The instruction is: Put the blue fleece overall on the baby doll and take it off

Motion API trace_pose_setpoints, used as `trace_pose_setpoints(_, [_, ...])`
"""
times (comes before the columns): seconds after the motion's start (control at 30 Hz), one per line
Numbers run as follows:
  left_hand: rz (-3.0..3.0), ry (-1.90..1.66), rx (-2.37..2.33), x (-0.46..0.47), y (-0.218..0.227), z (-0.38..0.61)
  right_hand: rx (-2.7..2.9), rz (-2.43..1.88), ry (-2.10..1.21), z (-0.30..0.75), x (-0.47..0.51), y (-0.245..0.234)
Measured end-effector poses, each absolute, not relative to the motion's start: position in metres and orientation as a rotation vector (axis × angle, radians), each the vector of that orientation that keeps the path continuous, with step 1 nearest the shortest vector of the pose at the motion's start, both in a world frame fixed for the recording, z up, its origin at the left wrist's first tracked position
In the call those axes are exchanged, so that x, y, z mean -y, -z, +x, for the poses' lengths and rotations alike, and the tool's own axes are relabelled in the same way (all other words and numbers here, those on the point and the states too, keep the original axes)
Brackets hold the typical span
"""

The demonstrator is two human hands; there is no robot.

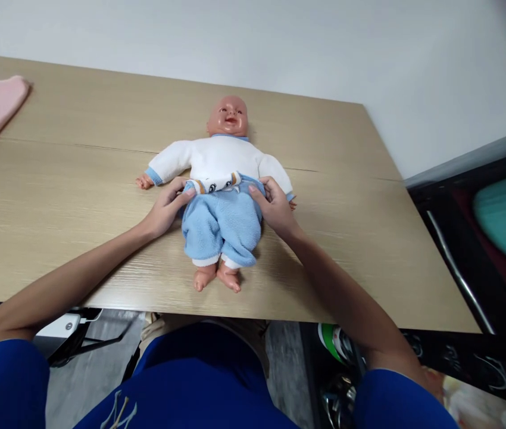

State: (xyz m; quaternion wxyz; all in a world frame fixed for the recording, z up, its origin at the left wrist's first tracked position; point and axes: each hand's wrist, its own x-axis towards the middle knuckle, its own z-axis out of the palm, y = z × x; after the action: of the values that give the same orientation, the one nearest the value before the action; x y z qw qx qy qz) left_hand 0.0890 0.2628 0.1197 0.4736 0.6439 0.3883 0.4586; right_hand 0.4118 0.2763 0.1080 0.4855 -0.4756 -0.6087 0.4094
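1. My one view looks from my head, forward and down past my shirt [190, 381].
2. It faces the tabletop [78, 202], with the wall [280, 47] beyond.
3. It is near: the doll [225, 159] lies mid-view, within reach.

a pale wall [280, 47] stands behind a light wood-grain table [346, 185] above a streaky gray floor [282, 360].

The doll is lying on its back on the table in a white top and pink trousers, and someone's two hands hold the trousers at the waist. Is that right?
Not quite: in the head view the trousers are light blue, not pink. The doll does lie on its back on the table, and the left hand and right hand hold the trousers at the waist.
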Motion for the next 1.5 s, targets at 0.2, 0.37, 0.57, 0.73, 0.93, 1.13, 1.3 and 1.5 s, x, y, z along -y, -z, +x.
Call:
trace_pose_setpoints(0.2, [1.842,-0.936,-0.937,-0.264,-0.114,0.066,1.245,-1.202,-1.384,0.425,-0.257,-0.102])
trace_pose_setpoints(0.37, [1.732,-0.888,-0.769,-0.261,-0.119,0.068,0.991,-1.112,-1.576,0.417,-0.25,-0.105])
trace_pose_setpoints(0.57, [1.615,-0.968,-0.624,-0.25,-0.125,0.082,0.901,-1.084,-1.578,0.414,-0.249,-0.112])
trace_pose_setpoints(0.73, [1.644,-1.106,-0.711,-0.25,-0.119,0.087,0.955,-1.054,-1.541,0.41,-0.251,-0.108])
trace_pose_setpoints(0.93, [1.498,-1.272,-0.94,-0.263,-0.104,0.097,1.012,-1.099,-1.479,0.41,-0.256,-0.1])
trace_pose_setpoints(1.13, [1.559,-1.259,-1.045,-0.257,-0.11,0.092,1.132,-1.06,-1.39,0.409,-0.254,-0.102])
trace_pose_setpoints(1.3, [1.757,-1.225,-1.081,-0.249,-0.12,0.083,1.326,-1.117,-1.041,0.414,-0.249,-0.104])
trace_pose_setpoints(1.5, [1.697,-1.262,-1.047,-0.273,-0.126,0.089,1.419,-1.141,-0.776,0.407,-0.265,-0.114])
